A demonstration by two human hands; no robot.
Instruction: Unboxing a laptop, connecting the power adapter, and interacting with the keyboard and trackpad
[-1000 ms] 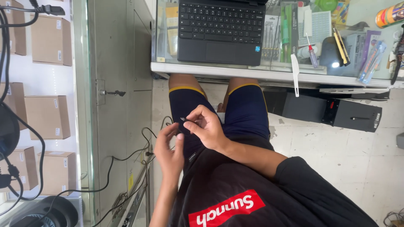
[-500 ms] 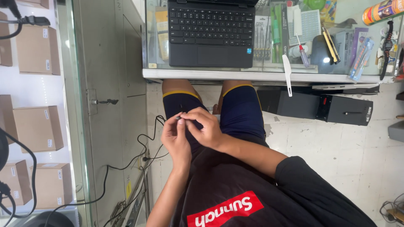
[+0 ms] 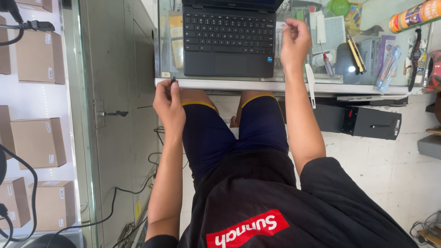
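Note:
My left hand reaches up to the front edge of the glass counter, pinching a small dark part between thumb and fingers. My right hand rests on the counter just right of the black laptop, fingers curled in, with nothing visible in them. I sit with my knees in dark shorts under the counter.
A white plastic pry tool hangs over the counter edge by my right wrist. A screwdriver, several small tools and an orange can lie to the right. Below sits a black box. Cardboard boxes and cables are on the left.
Both hands were together over my lap working on a small dark part. Now they have split: the left rose to the counter edge with the part, the right went up beside the laptop.

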